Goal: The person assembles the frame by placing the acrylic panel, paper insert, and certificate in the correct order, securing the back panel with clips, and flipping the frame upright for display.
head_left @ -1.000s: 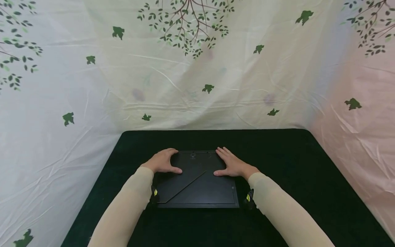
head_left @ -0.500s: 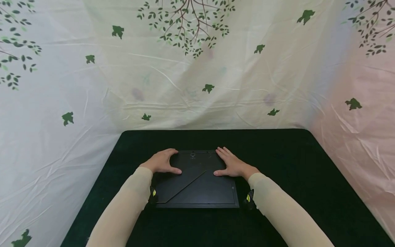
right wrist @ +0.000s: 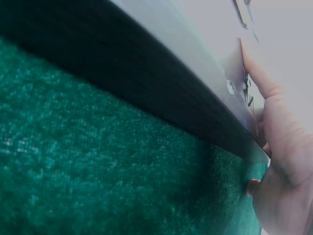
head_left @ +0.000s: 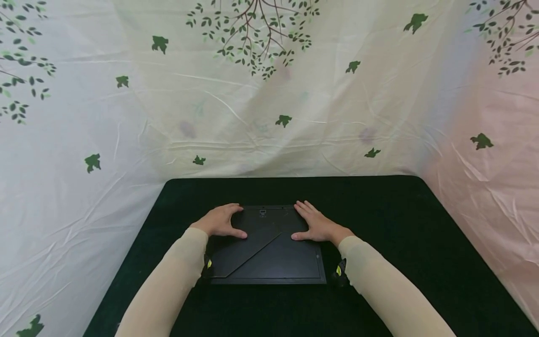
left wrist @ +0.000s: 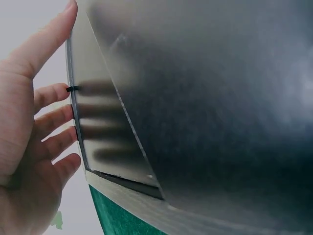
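Observation:
A black picture frame (head_left: 273, 262) lies back side up on the table, with the slanted edge of its stand flap (head_left: 252, 255) running across the back. Near the far edge is a small hanger (head_left: 263, 213). My left hand (head_left: 219, 222) rests at the far left corner, thumb over the back. In the left wrist view the other fingers (left wrist: 58, 115) meet the frame's rim. At the far right corner lies my right hand (head_left: 320, 225), its thumb on the back and its fingers stretched toward the far edge. The right wrist view shows that hand (right wrist: 288, 156) against the frame's side.
A dark green cloth-covered table (head_left: 379, 206) reaches to a pale hanging sheet (head_left: 236, 131) printed with leaves and branches, which encloses the back and both sides. Wrist cameras (head_left: 340, 274) sit low beside the frame's sides.
The left forearm has drifted very slightly left. Both hands keep their places on the picture frame, which has not visibly moved.

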Demonstrator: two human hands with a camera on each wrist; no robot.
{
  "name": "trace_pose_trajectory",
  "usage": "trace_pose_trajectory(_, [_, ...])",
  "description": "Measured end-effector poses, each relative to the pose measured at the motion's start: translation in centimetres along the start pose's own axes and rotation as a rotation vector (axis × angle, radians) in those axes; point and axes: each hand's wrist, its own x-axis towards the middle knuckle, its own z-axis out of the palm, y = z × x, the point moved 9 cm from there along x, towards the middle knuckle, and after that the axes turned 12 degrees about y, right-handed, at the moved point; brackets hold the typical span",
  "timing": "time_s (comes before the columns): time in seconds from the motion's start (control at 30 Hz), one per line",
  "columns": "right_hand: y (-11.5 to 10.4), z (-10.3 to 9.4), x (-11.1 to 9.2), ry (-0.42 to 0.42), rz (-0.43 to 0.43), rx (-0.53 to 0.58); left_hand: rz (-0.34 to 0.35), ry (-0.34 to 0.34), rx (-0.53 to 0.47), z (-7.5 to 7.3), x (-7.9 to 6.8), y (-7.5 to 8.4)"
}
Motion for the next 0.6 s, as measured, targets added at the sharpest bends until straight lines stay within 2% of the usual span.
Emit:
trace_pose_trajectory(0.27, [-0.04,-0.04,0.02,-0.002,0.004,0.005,-0.007,-0.008,0.014,0.42,-0.02,-0.3])
trace_pose_trajectory(0.6, [-0.18,-0.13,-0.17,0.0,0.016,0.024,-0.001,-0.013,0.028,0.32,-0.47,0.23])
